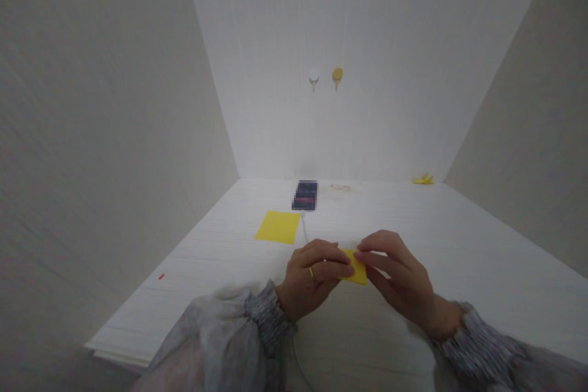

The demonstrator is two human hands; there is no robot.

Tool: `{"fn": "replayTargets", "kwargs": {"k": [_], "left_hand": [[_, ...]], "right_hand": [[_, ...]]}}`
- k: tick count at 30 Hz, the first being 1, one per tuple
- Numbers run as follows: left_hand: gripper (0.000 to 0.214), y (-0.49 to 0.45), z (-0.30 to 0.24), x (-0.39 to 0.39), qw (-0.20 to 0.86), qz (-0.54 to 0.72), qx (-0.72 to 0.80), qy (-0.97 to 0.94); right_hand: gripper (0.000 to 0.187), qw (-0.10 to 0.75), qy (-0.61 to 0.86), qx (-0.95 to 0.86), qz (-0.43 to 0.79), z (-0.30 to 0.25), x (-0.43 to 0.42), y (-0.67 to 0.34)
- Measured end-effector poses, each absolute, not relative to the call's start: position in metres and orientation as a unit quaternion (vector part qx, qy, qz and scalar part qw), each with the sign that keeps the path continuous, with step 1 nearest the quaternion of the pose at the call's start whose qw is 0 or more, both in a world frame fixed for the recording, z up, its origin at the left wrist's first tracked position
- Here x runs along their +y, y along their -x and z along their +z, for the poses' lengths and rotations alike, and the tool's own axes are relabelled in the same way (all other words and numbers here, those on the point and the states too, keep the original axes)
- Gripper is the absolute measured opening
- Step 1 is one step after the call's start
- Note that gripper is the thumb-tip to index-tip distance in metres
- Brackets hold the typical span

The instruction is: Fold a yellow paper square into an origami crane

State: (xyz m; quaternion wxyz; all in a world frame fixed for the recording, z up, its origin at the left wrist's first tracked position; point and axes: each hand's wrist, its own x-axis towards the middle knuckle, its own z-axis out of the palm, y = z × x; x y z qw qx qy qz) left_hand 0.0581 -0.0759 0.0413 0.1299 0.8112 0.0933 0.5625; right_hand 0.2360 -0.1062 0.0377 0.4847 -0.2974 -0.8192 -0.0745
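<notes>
A small folded piece of yellow paper (359, 274) is between my two hands, just above the white table. My left hand (315, 272), with a ring on one finger, closes over the paper's left part and hides it. At the right edge, the fingertips of my right hand (402, 272) pinch the same paper. A flat, square sheet of yellow paper (278, 226) lies on the table beyond my left hand, apart from it.
A dark, pixelated phone-like object (305, 195) lies near the back wall, with a pale cable (304, 229) running toward me. A folded yellow paper shape (423, 179) sits at the back right. A small red piece (161, 276) lies at left. Two hooks (313, 76) hang on the wall.
</notes>
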Motion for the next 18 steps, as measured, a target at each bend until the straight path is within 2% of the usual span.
{"fn": "replayTargets", "kwargs": {"k": [5,10,13,16,18], "left_hand": [[0.010,-0.062,0.038,-0.077,0.195,0.553,0.125,-0.800],[0.012,-0.066,0.035,-0.076,0.284,0.534,0.207,-0.769],[0.013,-0.070,0.028,-0.075,0.400,0.502,0.283,-0.713],[0.020,-0.074,0.018,-0.072,0.544,0.476,0.331,-0.607],[0.023,-0.076,0.013,-0.070,0.601,0.469,0.343,-0.548]], "right_hand": [[0.031,0.469,0.285,-0.834,-0.054,0.038,-0.107,-0.236],[0.018,0.465,0.334,-0.820,0.004,0.036,-0.105,-0.234],[0.008,0.458,0.394,-0.793,0.072,0.031,-0.103,-0.231],[0.012,0.444,0.465,-0.750,0.154,0.025,-0.103,-0.228],[0.016,0.434,0.501,-0.721,0.200,0.021,-0.103,-0.227]]}}
